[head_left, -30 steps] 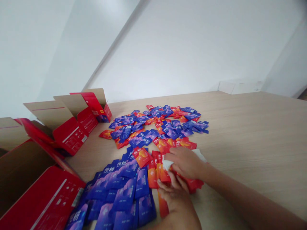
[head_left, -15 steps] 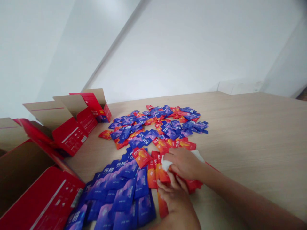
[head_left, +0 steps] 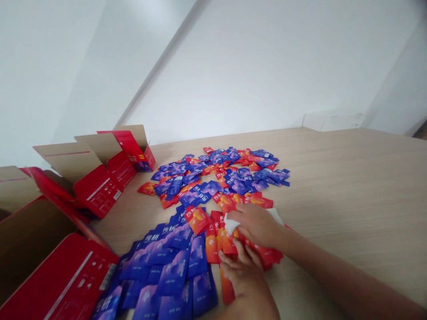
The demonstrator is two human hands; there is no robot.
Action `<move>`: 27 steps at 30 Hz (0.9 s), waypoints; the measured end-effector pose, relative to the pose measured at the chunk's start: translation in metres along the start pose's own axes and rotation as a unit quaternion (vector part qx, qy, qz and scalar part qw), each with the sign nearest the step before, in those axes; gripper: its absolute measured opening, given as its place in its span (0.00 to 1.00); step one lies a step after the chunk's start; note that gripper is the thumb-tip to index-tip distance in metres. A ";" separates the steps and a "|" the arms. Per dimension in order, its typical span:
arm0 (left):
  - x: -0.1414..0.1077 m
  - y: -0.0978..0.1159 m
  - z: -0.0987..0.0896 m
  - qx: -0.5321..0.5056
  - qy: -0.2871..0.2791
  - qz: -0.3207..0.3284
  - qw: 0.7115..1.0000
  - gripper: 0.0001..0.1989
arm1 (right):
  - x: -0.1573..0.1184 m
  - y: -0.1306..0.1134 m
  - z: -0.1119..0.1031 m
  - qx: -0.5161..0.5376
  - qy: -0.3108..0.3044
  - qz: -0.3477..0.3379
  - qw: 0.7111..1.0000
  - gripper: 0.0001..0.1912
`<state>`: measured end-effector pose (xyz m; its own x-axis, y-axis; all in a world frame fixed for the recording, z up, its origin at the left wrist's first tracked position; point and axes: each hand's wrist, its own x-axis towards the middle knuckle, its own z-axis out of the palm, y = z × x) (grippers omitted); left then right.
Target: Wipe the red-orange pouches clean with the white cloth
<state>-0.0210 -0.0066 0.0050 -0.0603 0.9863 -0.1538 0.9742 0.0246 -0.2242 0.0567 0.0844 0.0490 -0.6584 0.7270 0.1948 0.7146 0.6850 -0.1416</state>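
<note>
Both hands bent over red sachets [head_left: 213, 249] on the tabletop [head_left: 333, 186].

Nearest, left hand [head_left: 240, 275] has its fingers [head_left: 242, 253] curled against the red sachets; right hand [head_left: 256, 226] lies just above it, fingers [head_left: 245, 222] over a white sheet [head_left: 231, 223] that pokes out on both sides. Can't tell if either is gripping. Overlapping blue-purple sachets [head_left: 167, 266] sit just left; open red cartons [head_left: 96, 191] further left; a loose mixed pile of sachets [head_left: 213, 178] lies beyond the hands.
</note>
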 end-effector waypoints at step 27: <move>0.004 0.005 0.022 0.024 0.061 -0.020 0.998 0.29 | 0.000 0.006 0.005 0.026 0.040 0.026 0.999 0.17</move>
<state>-0.0208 -0.0059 -0.0177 -0.0696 0.9973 -0.0253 0.9598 0.0600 -0.2743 0.0599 0.0882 0.0435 -0.5976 0.7575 0.2629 0.7331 0.6490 -0.2036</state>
